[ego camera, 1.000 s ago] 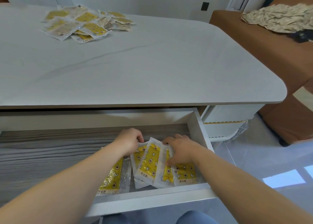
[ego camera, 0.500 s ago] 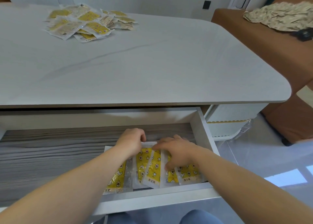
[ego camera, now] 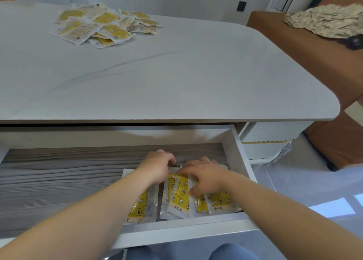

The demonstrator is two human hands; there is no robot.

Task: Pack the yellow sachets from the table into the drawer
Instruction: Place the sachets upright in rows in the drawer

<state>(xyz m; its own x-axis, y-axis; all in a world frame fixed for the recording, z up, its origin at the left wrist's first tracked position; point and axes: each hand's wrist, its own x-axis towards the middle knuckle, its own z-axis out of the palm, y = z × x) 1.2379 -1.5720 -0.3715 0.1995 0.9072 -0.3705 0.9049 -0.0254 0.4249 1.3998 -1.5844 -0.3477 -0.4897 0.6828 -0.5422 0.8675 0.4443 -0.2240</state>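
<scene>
Both hands have nudged the fanned sachets [ego camera: 180,198] tighter into the near-right corner of the drawer [ego camera: 176,232] — left hand [ego camera: 157,165] curled on their far edge, right hand [ego camera: 204,175] pressing flat on top. Big pile [ego camera: 102,24] still waiting far-left on the table [ego camera: 176,73] — loads to go.

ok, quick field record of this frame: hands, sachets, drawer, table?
drawer: pulled open below the table
drawer sachets: row, mostly overlapping, at the drawer's right end
left hand: fingers curled at the drawer sachets' top edge; grip unclear
right hand: fingers spread, resting on the drawer sachets
sachet pile: far left of the table, not yet packed
</scene>
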